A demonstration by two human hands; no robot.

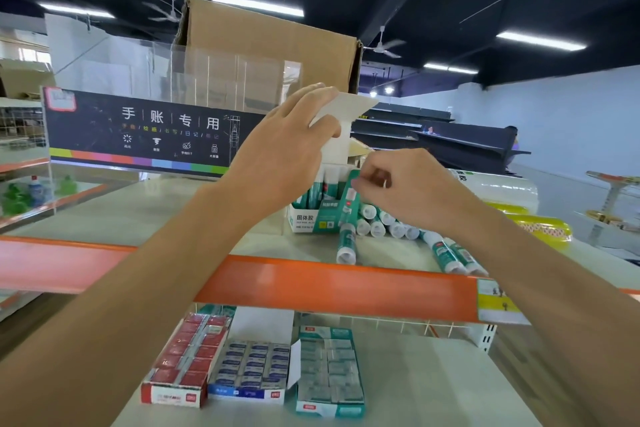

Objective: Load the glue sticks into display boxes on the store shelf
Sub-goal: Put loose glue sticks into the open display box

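The fingers (322, 94) of the left hand (287, 146) grasp the white lid (349, 107) of one display box (308, 218) and hold it raised, thumb below and fingers on top. The fingers (367, 180) of the right hand (415, 191) are clenched at the right upper edge of this box; I cannot tell if they pinch anything. Inside the box, glue sticks (327, 180) stand upright in a row, too much hidden to count. The box stands on the upper shelf (173, 211). Just beside it on the right lie about nine loose sticks (346, 243), some under the right arm. Behind stand one cardboard box (270, 45) and one dark sign (149, 132). On the lower shelf (433, 385) lie three open boxes: one red box (180, 367), one blue box (249, 371), one teal box (329, 374).
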